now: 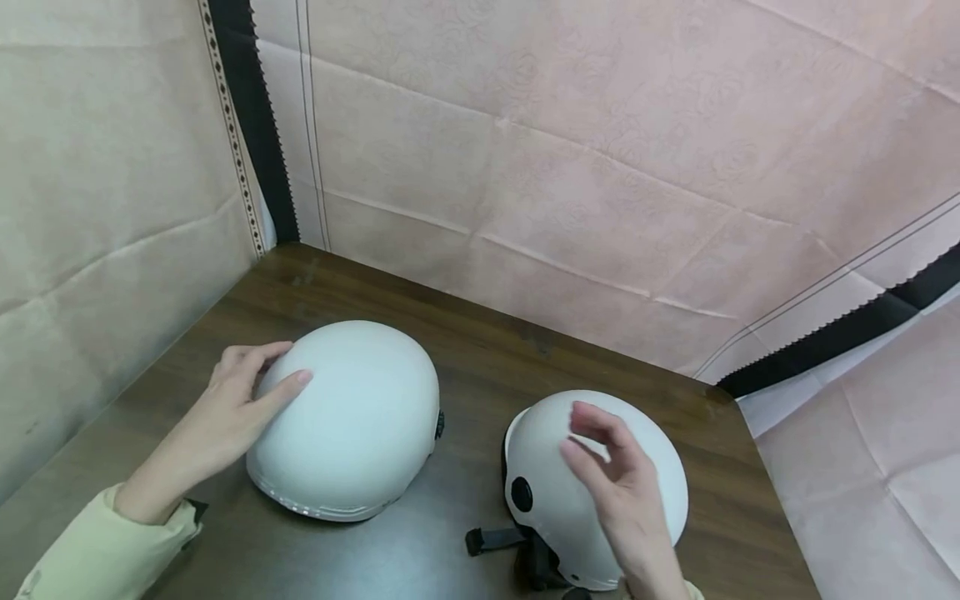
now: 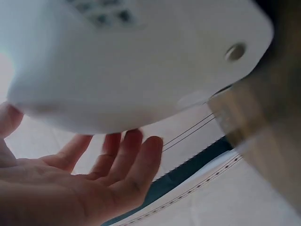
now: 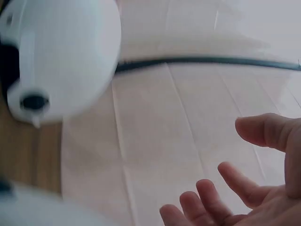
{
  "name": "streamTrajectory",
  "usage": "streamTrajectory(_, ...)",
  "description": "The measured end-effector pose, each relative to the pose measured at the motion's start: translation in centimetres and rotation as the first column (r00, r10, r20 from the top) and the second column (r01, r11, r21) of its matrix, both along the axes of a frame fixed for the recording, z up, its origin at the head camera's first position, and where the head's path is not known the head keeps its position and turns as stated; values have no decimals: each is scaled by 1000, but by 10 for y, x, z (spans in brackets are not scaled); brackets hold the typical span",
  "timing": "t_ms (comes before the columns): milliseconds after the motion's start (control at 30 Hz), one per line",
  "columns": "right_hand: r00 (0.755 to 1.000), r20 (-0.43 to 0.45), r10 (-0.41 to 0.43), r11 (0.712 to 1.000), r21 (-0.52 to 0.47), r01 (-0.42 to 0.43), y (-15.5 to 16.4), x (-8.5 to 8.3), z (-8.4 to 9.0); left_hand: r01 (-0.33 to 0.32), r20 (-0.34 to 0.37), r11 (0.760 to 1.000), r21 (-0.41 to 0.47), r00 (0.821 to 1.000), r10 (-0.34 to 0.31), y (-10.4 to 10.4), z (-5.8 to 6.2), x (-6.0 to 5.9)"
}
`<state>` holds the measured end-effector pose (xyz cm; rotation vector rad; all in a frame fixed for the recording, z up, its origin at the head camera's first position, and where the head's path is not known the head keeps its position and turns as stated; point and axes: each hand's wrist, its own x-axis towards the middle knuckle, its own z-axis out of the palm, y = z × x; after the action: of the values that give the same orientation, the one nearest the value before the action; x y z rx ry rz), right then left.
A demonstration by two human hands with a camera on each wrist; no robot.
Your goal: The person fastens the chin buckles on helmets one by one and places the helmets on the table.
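Note:
Two white helmets sit on the wooden table. My left hand [image 1: 236, 400] rests on the left side of the left helmet [image 1: 352, 417], thumb on its dome. The left wrist view shows the fingers [image 2: 150, 155] along the edge of this white shell [image 2: 141, 70], which carries a metal rivet [image 2: 235, 52]. My right hand [image 1: 618, 479] hovers over the right helmet [image 1: 540, 433], overlapping it in the head view, with its fingers loosely bent and nothing between them. That helmet has a black oval [image 1: 521, 494] on its side and a dark strap [image 1: 495, 540] lying out to the left.
Pale patterned cloth [image 1: 525, 150] hangs behind the table [image 1: 468, 350] and along both sides, with dark bands [image 1: 251, 108] at the corners. A small black knob [image 1: 440, 425] juts from the left helmet's right side, facing the gap between the helmets.

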<state>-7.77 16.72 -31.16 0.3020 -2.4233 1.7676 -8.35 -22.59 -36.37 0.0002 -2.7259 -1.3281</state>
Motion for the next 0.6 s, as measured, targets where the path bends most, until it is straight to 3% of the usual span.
streamTrajectory(100,990,-17,-142,986,81,143,19,-2,1,-18,-39,999,-30,999,17,5,8,2)
streamTrajectory(200,957,-38,-288,939,187,290,37,-4,-1,-47,-129,998,-33,991,43,20,18,5)
streamTrajectory(267,937,-29,-349,900,267,344,48,-5,-3,-55,-214,998,-24,976,48,34,25,6)
streamTrajectory(333,923,-5,-384,875,319,365,58,-6,-4,-48,-312,999,-3,949,45,49,32,7)
streamTrajectory(500,903,44,-427,838,395,377,77,-7,-9,72,-478,995,64,877,-33,88,40,6)
streamTrajectory(600,888,57,-457,811,438,389,87,-8,-12,188,-493,978,93,862,-119,111,38,5)
